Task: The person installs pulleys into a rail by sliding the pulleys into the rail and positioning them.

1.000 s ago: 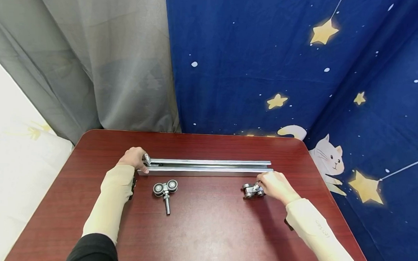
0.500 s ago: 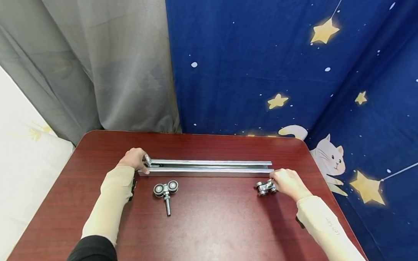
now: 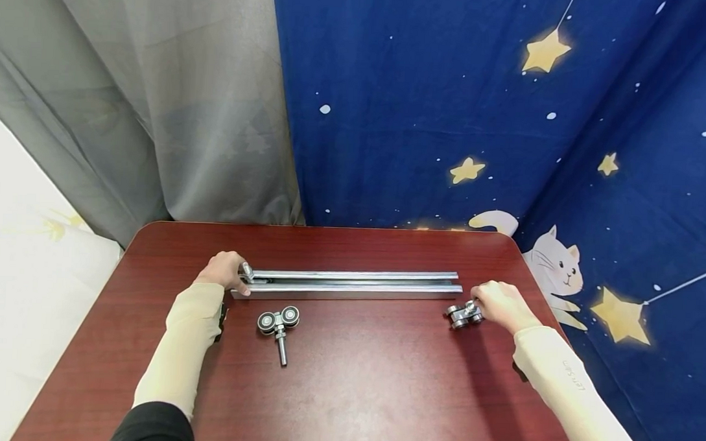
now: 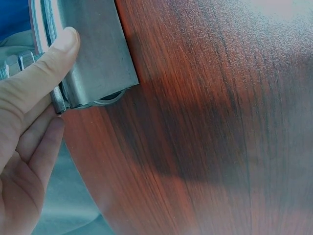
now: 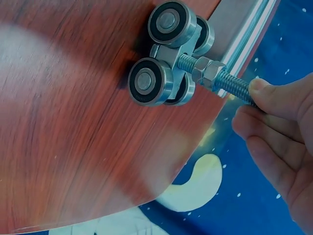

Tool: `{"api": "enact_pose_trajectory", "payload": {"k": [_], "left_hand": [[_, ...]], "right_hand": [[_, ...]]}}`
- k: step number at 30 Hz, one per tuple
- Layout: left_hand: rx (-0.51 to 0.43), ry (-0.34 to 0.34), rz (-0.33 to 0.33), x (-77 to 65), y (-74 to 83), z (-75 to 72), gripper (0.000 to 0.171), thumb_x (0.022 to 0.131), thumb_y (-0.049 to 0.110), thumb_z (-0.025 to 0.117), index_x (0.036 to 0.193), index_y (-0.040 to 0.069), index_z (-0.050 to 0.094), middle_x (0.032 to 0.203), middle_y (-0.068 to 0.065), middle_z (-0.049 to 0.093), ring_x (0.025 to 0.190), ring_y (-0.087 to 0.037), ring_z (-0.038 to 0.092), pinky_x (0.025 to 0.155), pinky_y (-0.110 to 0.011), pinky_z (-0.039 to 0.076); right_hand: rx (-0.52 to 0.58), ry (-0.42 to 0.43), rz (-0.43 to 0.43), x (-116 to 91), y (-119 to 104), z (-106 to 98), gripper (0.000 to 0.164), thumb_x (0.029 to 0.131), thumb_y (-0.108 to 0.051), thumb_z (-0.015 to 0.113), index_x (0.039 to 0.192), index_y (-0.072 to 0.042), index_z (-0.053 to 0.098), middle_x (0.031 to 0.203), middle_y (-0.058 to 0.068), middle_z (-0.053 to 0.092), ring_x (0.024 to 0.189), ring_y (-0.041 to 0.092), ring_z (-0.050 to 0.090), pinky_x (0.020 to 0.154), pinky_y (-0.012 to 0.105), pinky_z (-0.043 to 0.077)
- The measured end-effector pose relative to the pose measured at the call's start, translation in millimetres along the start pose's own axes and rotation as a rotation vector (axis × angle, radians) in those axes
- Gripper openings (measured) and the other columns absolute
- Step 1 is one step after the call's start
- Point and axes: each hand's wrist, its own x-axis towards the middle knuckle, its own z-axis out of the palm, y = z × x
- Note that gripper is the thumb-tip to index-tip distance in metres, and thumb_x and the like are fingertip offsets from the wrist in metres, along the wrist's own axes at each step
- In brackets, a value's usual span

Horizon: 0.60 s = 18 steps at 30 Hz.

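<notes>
Nearest the person, a loose trolley [image 3: 279, 333] lies on the reddish-brown surface [image 3: 370, 383], its stem pointing toward the person. Farther out on the right, the right hand [image 3: 498, 305] pinches the threaded bolt [image 5: 235, 88] of a held trolley [image 3: 462, 316], thumb and fingers clamped on it, just in front of the metal rail's [image 3: 350, 288] right end (whether its four wheels touch the surface, I cannot tell). The rail lies crosswise beyond the loose trolley. At its left end the left hand [image 3: 221, 270] grips it, thumb along the near wall, fingers round the end; a short bolt [image 3: 247, 269] sticks up beside them, tilted. Behind the surface hang a grey curtain [image 3: 228, 112] and a blue star-printed curtain [image 3: 404, 105].
</notes>
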Motion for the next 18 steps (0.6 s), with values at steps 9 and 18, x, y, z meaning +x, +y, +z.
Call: {"api": "enact_pose_trajectory", "payload": {"k": [9,18], "left_hand": [[0.001,0.008,0.023,0.7,-2.8,0.7,0.034,0.054,0.020,0.086,0.081,0.007,0.070,0.093,-0.017,0.065,0.081,-0.030,0.058,0.071,-0.045,0.048],[0.005,0.011,0.017,0.4,0.1,0.2,0.034,0.054,0.019,0.086,0.081,0.006,0.070,0.092,-0.016,0.066,0.079,-0.027,0.058,0.071,-0.043,0.048]], "right_hand": [[-0.005,-0.031,0.018,-0.1,18.7,0.2,0.019,0.068,0.001,0.063,0.060,-0.015,0.057,0.055,-0.004,0.052,0.049,0.015,0.047,0.045,0.034,0.040],[-0.022,-0.049,0.044,3.0,29.3,-0.9,0.020,0.067,0.002,0.062,0.058,-0.014,0.056,0.054,-0.002,0.050,0.049,0.017,0.047,0.046,0.036,0.039]]}}
